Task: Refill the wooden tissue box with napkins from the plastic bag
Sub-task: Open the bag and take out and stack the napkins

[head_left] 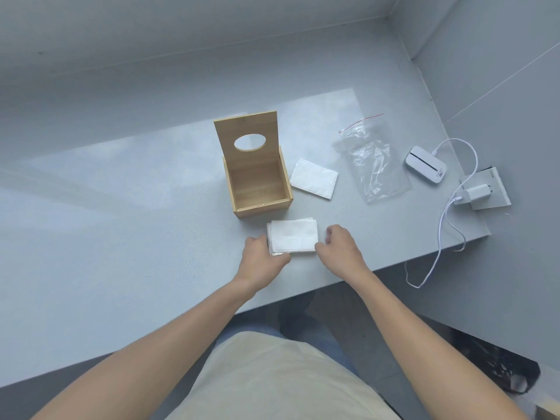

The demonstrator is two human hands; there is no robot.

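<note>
Grey table (121,207), napkin stack (293,236) between hands.

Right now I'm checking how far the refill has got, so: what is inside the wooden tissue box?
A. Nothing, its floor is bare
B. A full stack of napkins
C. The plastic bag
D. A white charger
A: the wooden tissue box stands with its lid up and bare wood inside, while both hands square a napkin stack on the table in front of it.
</note>
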